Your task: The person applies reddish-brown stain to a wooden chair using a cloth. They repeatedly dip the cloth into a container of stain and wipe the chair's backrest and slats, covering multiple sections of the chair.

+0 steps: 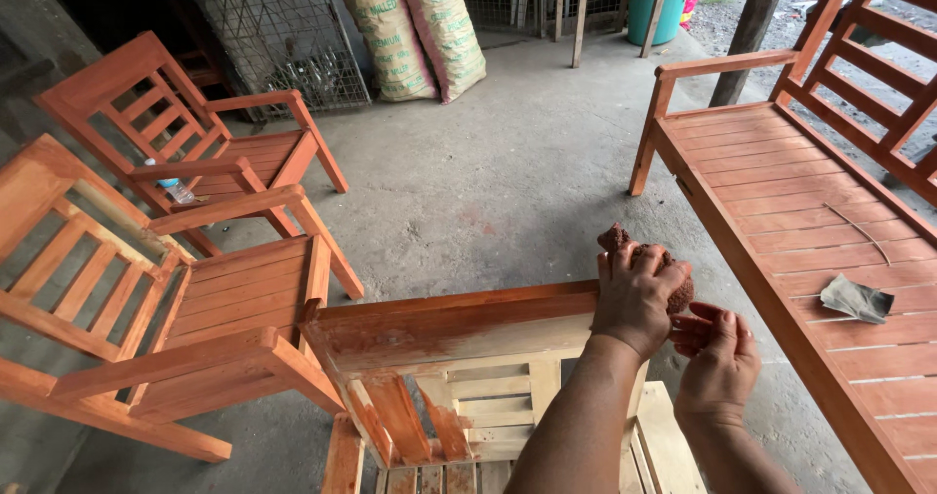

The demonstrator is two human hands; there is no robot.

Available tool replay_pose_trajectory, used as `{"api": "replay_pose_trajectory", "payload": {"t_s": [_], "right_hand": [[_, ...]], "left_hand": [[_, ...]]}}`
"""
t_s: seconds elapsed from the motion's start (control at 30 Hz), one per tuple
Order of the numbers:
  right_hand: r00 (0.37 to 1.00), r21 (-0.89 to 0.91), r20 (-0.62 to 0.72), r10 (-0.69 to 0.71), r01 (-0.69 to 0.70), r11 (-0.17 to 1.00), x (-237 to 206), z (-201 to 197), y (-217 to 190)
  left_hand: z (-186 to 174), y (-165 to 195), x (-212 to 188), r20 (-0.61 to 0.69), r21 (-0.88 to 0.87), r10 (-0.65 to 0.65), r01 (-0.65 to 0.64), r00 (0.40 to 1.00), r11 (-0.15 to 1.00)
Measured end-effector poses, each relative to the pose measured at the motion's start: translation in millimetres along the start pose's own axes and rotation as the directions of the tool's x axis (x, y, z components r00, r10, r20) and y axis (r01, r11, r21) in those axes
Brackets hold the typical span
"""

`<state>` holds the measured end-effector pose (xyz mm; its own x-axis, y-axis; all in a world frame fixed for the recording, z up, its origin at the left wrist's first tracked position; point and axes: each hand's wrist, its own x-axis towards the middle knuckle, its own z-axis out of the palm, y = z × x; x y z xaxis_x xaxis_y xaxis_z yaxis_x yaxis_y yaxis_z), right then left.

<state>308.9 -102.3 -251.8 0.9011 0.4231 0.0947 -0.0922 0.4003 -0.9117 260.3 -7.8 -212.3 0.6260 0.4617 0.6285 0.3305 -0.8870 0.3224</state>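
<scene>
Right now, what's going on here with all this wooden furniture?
A person is rubbing reddish-orange stain onto a wooden chair. Their left hand presses a stained rag against the chair's top rail, with the right hand beside it. The rail is coated; the slats below are partly bare. Two stained chairs and a bench stand nearby.

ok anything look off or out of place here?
Mostly the finish: the chair under the hands is only part stained, its top rail orange but the lower slats bare pale wood. The left hand presses a stain-soaked rag on its corner. A crumpled grey cloth and a thin stick lie loose on the bench.
</scene>
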Motion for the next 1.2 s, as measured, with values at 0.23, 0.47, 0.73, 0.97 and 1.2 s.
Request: {"api": "replay_pose_trajectory", "payload": {"t_s": [0.23, 0.47, 0.73, 0.97, 1.2], "right_hand": [[0.999, -0.031, 0.003, 0.052, -0.052, 0.998, -14.0, 17.9, 17.0], [0.994, -0.059, 0.010, 0.105, -0.105, 0.993, -32.2, 35.7, 33.7], [0.996, -0.077, 0.013, 0.091, -0.090, 0.993, -39.4, 40.5, 37.6], [0.997, -0.060, -0.048, 0.058, -0.061, 0.996, -18.0, 25.2, 31.3], [0.995, -0.090, -0.097, -0.011, 0.002, 0.996, 3.9, 10.4, 14.9]], "left_hand": [[-30.4, -28.1, -39.3, 0.000, 0.135, 0.021, -0.021, 1.000, 0.991], [-100.3, -123.0, -114.5, 0.070, 0.407, 0.081, -0.102, 0.994, 0.908], [-145.3, -140.9, -130.7, -0.076, 0.358, -0.143, 0.161, 0.987, 0.920], [-78.3, -73.3, -89.8, -0.191, 0.233, -0.099, 0.143, 0.977, 0.962], [-19.7, -24.2, -12.1, -0.186, -0.069, -0.286, 0.277, 0.940, 0.958]]}}
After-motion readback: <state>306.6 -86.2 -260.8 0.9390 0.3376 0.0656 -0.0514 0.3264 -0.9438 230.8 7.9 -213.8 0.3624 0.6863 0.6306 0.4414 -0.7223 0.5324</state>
